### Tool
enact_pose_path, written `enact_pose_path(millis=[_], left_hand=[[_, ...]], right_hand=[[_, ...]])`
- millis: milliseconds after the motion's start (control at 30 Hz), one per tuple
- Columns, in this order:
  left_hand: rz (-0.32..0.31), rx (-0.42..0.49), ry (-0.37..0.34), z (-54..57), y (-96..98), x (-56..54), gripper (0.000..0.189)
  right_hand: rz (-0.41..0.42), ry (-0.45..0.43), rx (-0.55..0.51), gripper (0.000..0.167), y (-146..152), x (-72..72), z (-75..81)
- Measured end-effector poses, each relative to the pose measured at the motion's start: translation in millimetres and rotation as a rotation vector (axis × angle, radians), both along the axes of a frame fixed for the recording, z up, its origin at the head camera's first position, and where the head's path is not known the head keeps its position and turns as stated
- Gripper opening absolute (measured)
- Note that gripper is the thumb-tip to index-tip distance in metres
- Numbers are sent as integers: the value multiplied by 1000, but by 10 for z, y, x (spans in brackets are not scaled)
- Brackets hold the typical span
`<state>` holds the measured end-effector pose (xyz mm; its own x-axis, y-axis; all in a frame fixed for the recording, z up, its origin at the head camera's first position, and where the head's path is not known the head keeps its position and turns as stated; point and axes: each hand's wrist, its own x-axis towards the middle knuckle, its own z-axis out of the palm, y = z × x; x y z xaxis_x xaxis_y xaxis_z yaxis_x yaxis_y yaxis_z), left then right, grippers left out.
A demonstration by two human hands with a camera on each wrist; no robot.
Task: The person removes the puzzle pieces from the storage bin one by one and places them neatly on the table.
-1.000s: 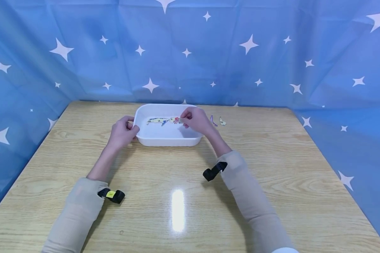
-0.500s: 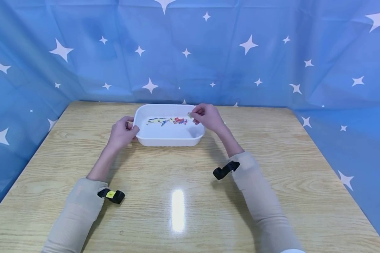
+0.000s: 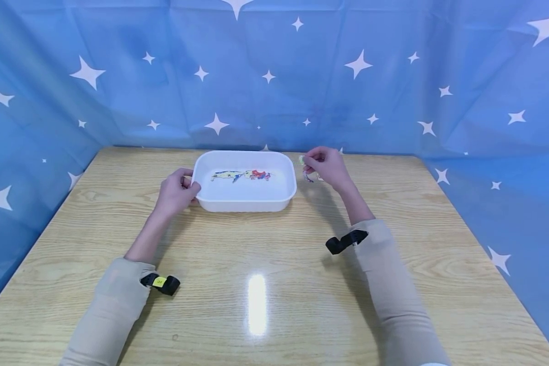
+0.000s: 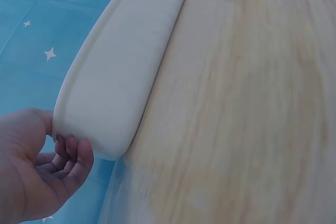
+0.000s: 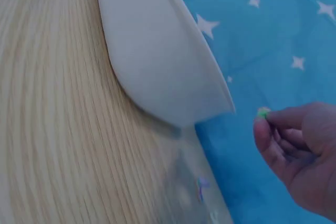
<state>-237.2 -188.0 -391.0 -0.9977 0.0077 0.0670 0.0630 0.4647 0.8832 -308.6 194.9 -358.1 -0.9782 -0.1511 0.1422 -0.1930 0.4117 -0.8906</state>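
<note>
A white plastic tray [image 3: 242, 205] stands on the wooden table with flat, coloured cutouts lying in it: a yellow and blue one [image 3: 226, 175] and a red and blue one [image 3: 259, 175]. My left hand [image 3: 177, 192] grips the tray's left end, thumb over the rim and fingers curled beneath it. Just past the tray's right end, my right hand [image 3: 328, 166] pinches a small light-green flat piece [image 5: 263, 112] between thumb and fingertips, above the table. Beneath that hand lie a purple-edged cutout [image 3: 307, 177] and a pale one [image 3: 320, 177], both partly hidden in the head view.
The wooden table [image 3: 219, 264] runs toward me in front of the tray. A blue curtain [image 3: 274, 101] with white stars hangs right behind the table's back edge and along both sides.
My right hand has moved right, from over the tray's inside to beyond its right end, carrying the small light-green piece. The left hand and the tray have stayed where they were.
</note>
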Motion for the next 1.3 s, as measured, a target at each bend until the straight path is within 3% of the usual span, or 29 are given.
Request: enact_pose_path(millis=[400,633,1300], left_hand=[[0,3,0,-3,-7,8,43],[-3,5,-4,-3,-1,1,42],[0,11,-4,5,6,6,43]], right_hand=[[-126,-125,157,25,514,-90,-208],[-177,-215,144,26,715,-104,-328],[-215,-212,186,24,731,-92,-392]])
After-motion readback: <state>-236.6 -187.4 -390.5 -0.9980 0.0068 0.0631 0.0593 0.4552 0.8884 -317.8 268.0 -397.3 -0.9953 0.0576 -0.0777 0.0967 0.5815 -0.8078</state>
